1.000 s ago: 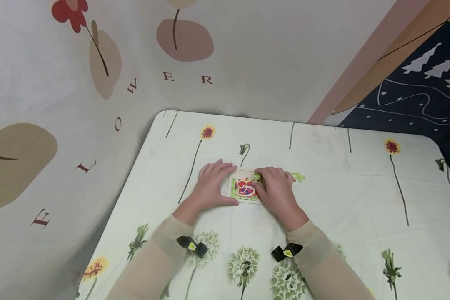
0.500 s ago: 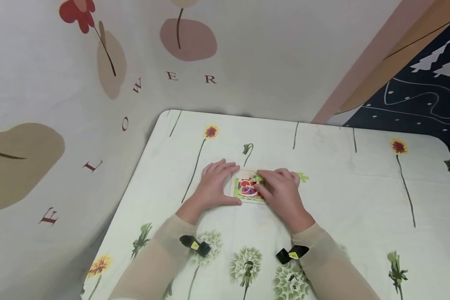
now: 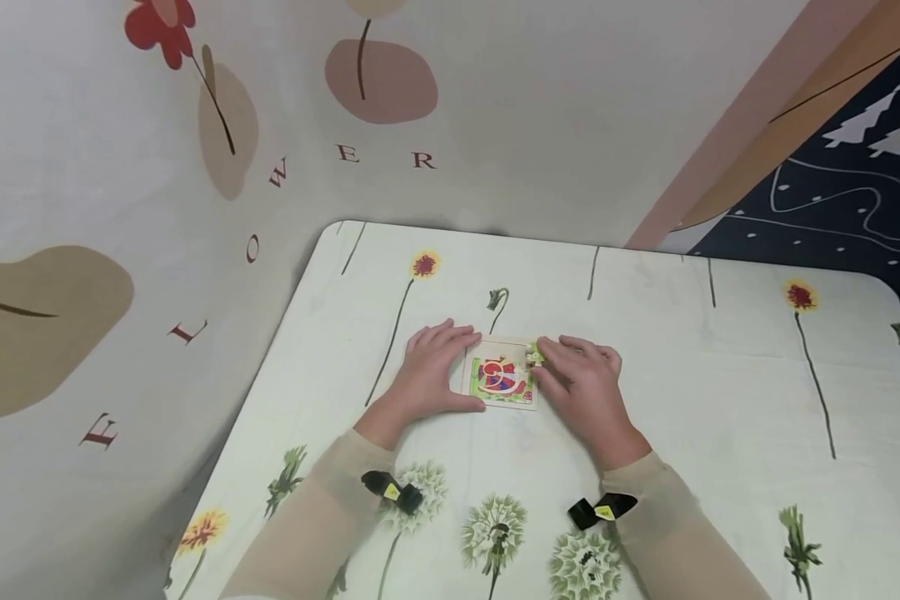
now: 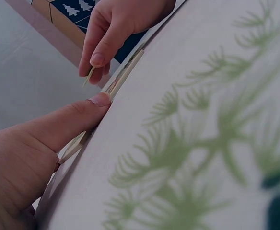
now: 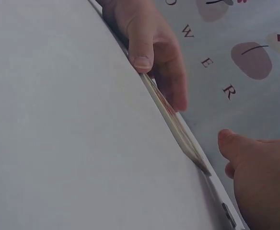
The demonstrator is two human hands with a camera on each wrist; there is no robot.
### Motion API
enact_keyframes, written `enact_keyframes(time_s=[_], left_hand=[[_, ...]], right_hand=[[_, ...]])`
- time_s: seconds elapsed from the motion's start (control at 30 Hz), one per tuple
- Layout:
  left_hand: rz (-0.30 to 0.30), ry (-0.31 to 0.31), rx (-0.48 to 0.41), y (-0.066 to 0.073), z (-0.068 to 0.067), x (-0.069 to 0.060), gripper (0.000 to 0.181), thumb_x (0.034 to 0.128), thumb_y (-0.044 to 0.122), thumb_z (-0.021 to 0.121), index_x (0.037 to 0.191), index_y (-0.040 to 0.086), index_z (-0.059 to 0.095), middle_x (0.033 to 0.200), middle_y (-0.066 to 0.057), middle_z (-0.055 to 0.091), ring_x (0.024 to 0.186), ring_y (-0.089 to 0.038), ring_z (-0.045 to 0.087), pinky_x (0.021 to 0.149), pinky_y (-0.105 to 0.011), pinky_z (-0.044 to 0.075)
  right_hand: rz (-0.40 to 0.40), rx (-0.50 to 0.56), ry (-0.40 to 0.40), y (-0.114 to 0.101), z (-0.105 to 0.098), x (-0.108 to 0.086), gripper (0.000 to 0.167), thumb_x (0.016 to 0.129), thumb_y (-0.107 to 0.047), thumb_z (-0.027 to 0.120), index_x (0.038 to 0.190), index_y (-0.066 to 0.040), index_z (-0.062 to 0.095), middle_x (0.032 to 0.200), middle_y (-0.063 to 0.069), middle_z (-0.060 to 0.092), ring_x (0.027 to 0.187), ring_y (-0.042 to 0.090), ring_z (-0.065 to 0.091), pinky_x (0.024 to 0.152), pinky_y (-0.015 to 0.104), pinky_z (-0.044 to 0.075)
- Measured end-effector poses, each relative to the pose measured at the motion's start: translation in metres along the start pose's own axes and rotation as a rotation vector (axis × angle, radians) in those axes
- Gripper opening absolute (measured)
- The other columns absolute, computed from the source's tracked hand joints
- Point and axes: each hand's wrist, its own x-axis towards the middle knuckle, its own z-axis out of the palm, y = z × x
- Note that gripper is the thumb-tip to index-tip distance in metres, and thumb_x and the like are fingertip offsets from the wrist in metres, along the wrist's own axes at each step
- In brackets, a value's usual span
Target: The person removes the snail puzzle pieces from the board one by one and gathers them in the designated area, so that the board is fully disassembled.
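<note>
Worktop (image 3: 690, 400), white and printed with flowers and dandelions; level-looking, with perhaps modest grip against sliding. Next, from a beige sleeve (image 3: 318, 517), a bare left hand (image 3: 429, 373), spread wide between thumb and fingertips; opposite, a bare right hand (image 3: 588, 387), narrowed to a pinch. Between both, flat on the worktop, a thin rectangular pale-wood board (image 3: 504, 347) printed in red, blue and green, held at the left end by thumb at the near edge and fingers at the far one. Likely light and stiff, liable to skate if pushed sideways; best steadied by those opposite edges, away from the print. Smallest, a thin green-printed puzzle piece (image 3: 534, 355), pinched between right thumb and fingers by the board's far right corner and, from the left wrist view, apparently clear of it. Probably very light, rigid and smooth-faced, hardly fragile, though perhaps apt to chip at narrow parts. Take hold by the outer rim, fingertips only, lightly, leaving the opposite side free.
</note>
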Motion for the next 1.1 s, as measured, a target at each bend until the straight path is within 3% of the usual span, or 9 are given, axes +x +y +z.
enact_keyframes(time_s=[0.53,1.1], left_hand=[[0.01,0.001,0.0,0.0,0.0,0.0,0.109,0.0698,0.059,0.097,0.159,0.014,0.052,0.165,-0.005,0.046,0.159,-0.033,0.025,0.126,-0.059,0.015],[0.012,0.005,-0.002,-0.002,0.002,-0.001,0.108,0.07,0.058,0.097,0.158,0.015,0.053,0.165,-0.005,0.045,0.16,-0.032,0.025,0.127,-0.059,0.014]], right_hand=[[0.128,-0.051,0.087,0.037,-0.035,-0.022,0.045,0.092,-0.012,0.085,0.136,-0.004,0.074,0.127,0.014,0.075,0.125,0.04,0.061,0.103,0.068,0.027],[0.286,-0.083,0.064,0.061,-0.064,-0.04,0.046,0.095,-0.015,0.083,0.139,-0.005,0.072,0.129,0.021,0.073,0.13,0.043,0.055,0.104,0.071,0.022]])
